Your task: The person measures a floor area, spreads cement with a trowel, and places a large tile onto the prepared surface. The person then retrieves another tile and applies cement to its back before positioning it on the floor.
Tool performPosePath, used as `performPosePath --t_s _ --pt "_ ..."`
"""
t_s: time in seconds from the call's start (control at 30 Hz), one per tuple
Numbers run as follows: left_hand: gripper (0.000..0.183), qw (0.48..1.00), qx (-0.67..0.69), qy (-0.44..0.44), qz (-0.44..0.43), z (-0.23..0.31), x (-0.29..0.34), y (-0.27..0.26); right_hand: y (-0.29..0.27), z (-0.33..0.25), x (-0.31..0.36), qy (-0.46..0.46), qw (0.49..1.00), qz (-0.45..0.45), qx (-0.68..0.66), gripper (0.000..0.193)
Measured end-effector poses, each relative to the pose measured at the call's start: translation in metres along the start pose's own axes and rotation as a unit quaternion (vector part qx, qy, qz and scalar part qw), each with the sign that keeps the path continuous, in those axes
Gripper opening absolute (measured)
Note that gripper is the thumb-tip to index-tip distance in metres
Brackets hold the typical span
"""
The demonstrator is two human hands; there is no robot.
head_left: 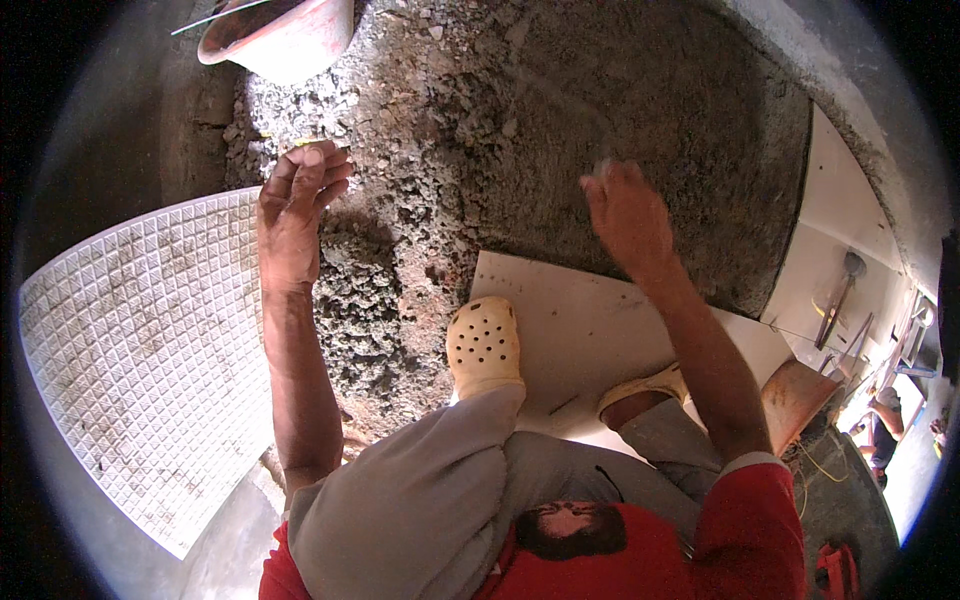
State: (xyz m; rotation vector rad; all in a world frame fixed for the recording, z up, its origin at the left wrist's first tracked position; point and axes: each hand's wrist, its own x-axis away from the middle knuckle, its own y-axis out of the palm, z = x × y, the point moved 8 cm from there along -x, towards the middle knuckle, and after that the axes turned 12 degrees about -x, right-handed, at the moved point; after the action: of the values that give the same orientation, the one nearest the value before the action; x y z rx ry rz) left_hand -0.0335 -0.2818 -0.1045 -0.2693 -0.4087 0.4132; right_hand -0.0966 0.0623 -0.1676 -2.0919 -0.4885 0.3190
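Note:
My left hand (292, 215) is raised over the rubble at the left, thumb and fingers brought together. A small yellow bit (308, 142) shows at its fingertips, too small to name. Beside that forearm a large white tile (150, 350) stands tilted, its ribbed grid back showing. Over the dark, levelled mortar bed (680, 120) my right hand (632, 215) is closed with curled fingers. Motion blurs its fingertips, and whatever they may hold cannot be made out. Loose grey mortar and rubble (410, 170) lie between the two hands.
A pale bucket (290, 40) stands at the far left with a thin rod across it. Light floor tiles (570, 320) lie under my yellow clogs (485, 345). A hammer-like tool (840, 300) rests on tiles at the right. Farther right is another person (885, 430).

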Motion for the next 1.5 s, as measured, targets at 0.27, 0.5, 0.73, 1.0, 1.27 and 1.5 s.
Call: performPosePath --t_s 0.27,0.5,0.73,1.0,1.27,1.5 --pt "0.036 1.000 0.015 0.012 -0.010 -0.008 -0.004 0.000 -0.017 0.056 0.050 0.203 0.966 0.162 0.008 0.037" --pt "0.032 0.999 0.040 0.018 -0.024 0.001 -0.005 0.010 0.041 -0.050 0.047 0.100 0.981 0.144 -0.082 0.034" --pt "0.035 1.000 0.006 0.009 0.005 0.004 0.001 0.001 0.060 -0.109 0.052 0.149 0.964 0.066 -0.209 0.046" --pt "0.030 0.999 0.032 0.014 0.009 -0.001 0.000 -0.008 0.053 -0.067 0.005 0.154 0.957 0.018 -0.243 0.048" --pt "0.020 0.999 0.020 -0.018 0.018 -0.006 0.005 -0.024 0.004 0.080 -0.119 0.242 0.953 0.124 -0.133 0.024" --pt "0.034 0.999 -0.008 -0.020 0.025 -0.002 -0.002 -0.015 0.040 -0.022 -0.093 0.184 0.968 -0.027 -0.170 0.047"
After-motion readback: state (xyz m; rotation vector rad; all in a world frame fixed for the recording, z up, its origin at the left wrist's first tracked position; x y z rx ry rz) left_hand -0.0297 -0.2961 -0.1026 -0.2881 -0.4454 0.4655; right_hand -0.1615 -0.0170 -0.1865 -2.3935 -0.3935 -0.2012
